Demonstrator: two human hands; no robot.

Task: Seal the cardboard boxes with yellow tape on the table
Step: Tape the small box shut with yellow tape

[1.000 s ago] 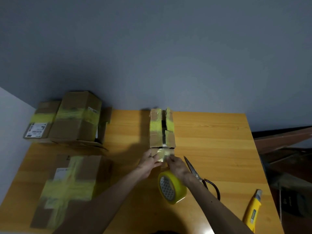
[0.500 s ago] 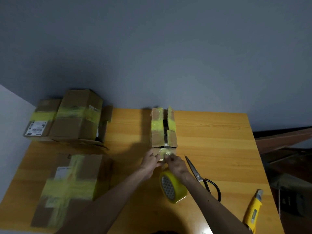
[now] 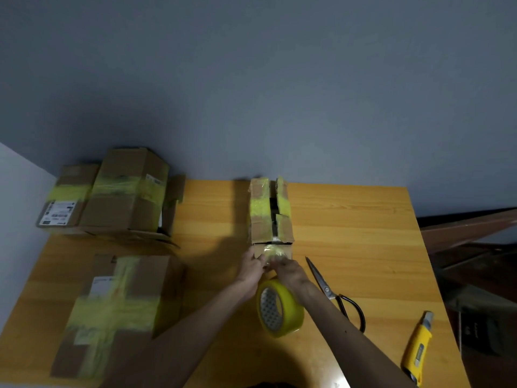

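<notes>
as the head view showed it, the narrow cardboard box [image 3: 270, 217] lay mid-bench [image 3: 349, 233], its flaps gaping. the left hand [image 3: 250, 271] curled its fingers on the near end, and the right hand [image 3: 289, 274] pinched the yellow tape strip [image 3: 272, 252] there, with the tape roll [image 3: 279, 308] just below. the step, i judged, was anchoring the tape. the next would call for pulling it along the open seam. the fingertips' contact was blurred.

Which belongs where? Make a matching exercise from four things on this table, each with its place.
1 round yellow tape roll
2 black-handled metal scissors
3 yellow plastic utility knife
4 narrow brown cardboard box

A near right corner of the orange wooden table
B far edge, middle
C between roll and knife
D just nearer the camera than the box

Pairs: 1-D, 2-C, 3-A, 4-B
</notes>
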